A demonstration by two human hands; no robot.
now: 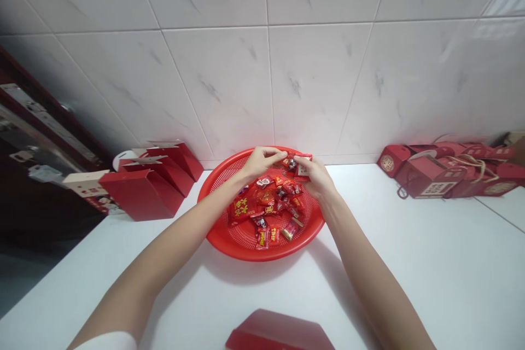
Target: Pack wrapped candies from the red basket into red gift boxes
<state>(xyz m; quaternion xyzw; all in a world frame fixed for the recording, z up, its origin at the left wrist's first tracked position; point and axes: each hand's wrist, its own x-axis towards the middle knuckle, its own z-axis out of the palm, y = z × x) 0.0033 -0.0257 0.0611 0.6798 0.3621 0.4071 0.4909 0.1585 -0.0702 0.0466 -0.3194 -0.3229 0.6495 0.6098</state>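
Observation:
A round red plastic basket [262, 255] stands on the white surface near the tiled wall and holds several wrapped candies [266, 197], mostly red. Over its back part, my left hand [262, 163] is closed, with thumb and fingertips pinched at small wrapped candies. Just to its right, my right hand [318, 176] grips a red packet [302, 167] with a pale label. Between the two hands lies a small dark and silver wrapped candy, partly covered by fingers.
Red cardboard boxes [143, 191] stand open at the left, by a dark cabinet. Closed red gift boxes [435, 175] with cord handles are at the right against the wall. Another red box [279, 333] is cut off at the bottom edge.

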